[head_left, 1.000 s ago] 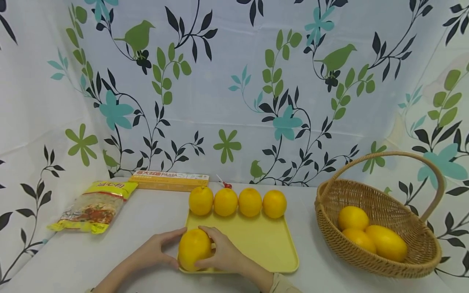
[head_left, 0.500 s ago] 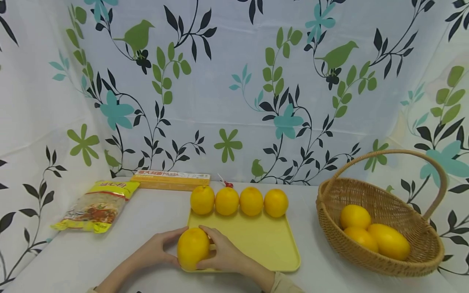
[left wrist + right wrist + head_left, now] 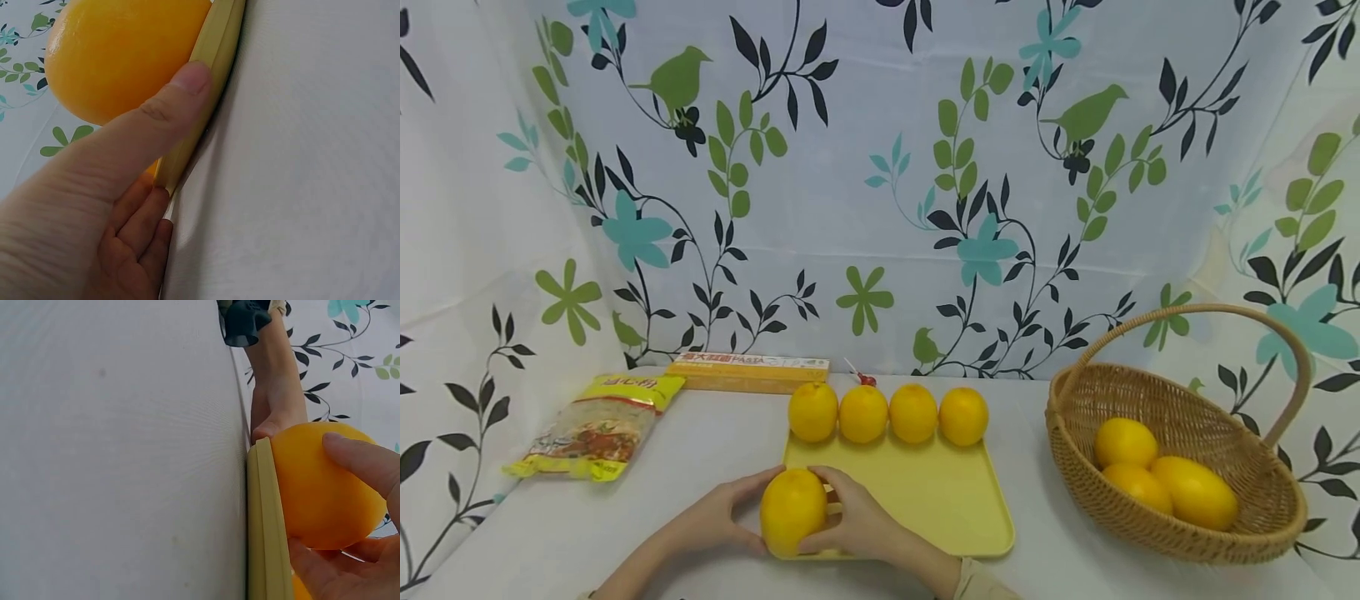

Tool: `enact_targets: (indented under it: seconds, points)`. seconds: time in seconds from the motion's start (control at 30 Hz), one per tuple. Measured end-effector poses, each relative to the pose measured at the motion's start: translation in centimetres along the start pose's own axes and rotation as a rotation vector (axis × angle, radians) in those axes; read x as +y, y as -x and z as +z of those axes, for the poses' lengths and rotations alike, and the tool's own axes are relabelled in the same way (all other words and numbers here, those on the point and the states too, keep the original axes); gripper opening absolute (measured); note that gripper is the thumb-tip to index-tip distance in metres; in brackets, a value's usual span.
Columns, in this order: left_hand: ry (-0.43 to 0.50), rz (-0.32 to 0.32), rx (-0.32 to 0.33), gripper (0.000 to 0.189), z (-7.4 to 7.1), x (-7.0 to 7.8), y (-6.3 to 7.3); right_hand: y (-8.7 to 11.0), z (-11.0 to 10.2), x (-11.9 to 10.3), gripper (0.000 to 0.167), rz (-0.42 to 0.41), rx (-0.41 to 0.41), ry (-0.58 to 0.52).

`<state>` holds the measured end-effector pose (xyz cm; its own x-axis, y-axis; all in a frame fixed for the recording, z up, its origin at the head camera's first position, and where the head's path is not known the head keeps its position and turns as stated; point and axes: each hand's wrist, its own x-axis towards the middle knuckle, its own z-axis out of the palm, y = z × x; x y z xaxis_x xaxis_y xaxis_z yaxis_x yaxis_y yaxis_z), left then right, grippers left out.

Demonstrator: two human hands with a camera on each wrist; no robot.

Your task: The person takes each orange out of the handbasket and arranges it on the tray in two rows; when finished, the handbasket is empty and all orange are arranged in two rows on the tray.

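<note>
An oval, smooth yellow-orange fruit (image 3: 793, 510) stands at the near left corner of the yellow tray (image 3: 936, 508). My right hand (image 3: 861, 517) grips it from the right, thumb in front and fingers behind; the right wrist view shows the thumb on the fruit (image 3: 322, 494). On its left side, my left hand (image 3: 722, 517) is loosely cupped. The left wrist view shows the left thumb (image 3: 181, 87) across the tray's rim (image 3: 215, 50), with the other fingers near the tray's corner. Several oranges (image 3: 862, 413) form a row along the tray's far edge.
At the right stands a wicker basket (image 3: 1187, 533) with a tall handle. It holds two round fruits (image 3: 1125, 442) and an elongated one (image 3: 1195, 492). A noodle bag (image 3: 601, 425) and a pasta box (image 3: 748, 373) lie at the back left. A patterned cloth hangs behind.
The fruit in my right hand has shifted slightly left on the tray's corner. Both hands stay in nearly the same place, and the row of oranges is unchanged.
</note>
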<state>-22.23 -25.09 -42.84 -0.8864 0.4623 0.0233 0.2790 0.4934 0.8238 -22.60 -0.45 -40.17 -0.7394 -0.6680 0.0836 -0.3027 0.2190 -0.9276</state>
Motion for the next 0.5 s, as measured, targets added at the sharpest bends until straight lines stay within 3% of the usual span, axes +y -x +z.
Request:
enact_targets:
  seconds: [0.5]
  points:
    - [-0.007,0.017,0.028,0.084,-0.09,-0.31,0.08,-0.25,-0.03,0.09,0.072,0.068,-0.001,0.064]
